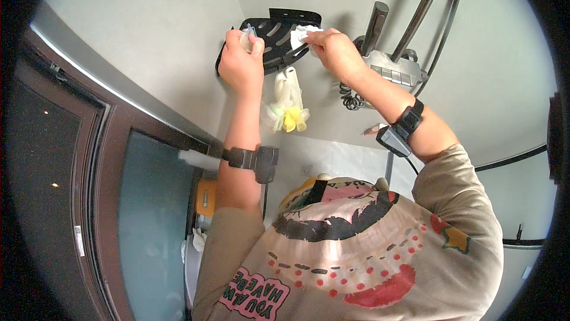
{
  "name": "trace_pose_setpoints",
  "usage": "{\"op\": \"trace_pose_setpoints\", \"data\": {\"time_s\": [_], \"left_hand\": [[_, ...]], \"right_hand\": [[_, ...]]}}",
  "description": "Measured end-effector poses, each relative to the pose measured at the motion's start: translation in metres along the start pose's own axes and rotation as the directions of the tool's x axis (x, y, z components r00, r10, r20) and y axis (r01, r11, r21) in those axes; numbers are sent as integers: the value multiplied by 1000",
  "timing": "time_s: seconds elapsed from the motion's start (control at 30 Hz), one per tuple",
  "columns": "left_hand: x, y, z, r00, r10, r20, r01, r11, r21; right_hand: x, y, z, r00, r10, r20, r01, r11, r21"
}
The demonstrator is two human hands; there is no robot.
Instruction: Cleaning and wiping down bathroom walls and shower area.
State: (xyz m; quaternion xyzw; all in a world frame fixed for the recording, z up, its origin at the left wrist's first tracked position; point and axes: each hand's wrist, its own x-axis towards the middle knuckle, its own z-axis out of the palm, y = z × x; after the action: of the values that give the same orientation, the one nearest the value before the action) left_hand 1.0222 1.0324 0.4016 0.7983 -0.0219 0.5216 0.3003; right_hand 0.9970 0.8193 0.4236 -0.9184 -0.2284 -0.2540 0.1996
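A black slotted corner shelf point(295, 16) is fixed on the wall in front of me. My right hand point(336, 52) pinches a crumpled white wipe point(301, 35) against the shelf's right side. At the shelf's left end, my left hand point(242, 64) is closed around a small pale object with a clear, bluish part point(250, 30) sticking up; its kind is partly hidden by my fingers. Below the shelf hangs a cream-coloured strap or glove-like item point(287, 86) with a yellow and white mesh bath puff point(291, 118) at its lower end.
To the right, a wall-mounted shower unit point(393, 71) carries a dark handle, hoses and a coiled cord point(351, 96). A brown-framed door with frosted glass point(155, 220) stands at the left. An orange object point(206, 197) shows beyond the door frame.
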Motion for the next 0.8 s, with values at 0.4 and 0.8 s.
{"op": "trace_pose_setpoints", "data": {"time_s": [0.4, 0.8], "left_hand": [[-17, 4, -53, 976, -204, -74, 171, 933, -316], [-54, -25, -93, 945, -313, -91, 308, 949, -65]], "right_hand": [[32, -27, -8, 933, 253, 257, -343, 845, 410], [44, -106, 61, 977, -211, -9, 209, 957, 201]]}}
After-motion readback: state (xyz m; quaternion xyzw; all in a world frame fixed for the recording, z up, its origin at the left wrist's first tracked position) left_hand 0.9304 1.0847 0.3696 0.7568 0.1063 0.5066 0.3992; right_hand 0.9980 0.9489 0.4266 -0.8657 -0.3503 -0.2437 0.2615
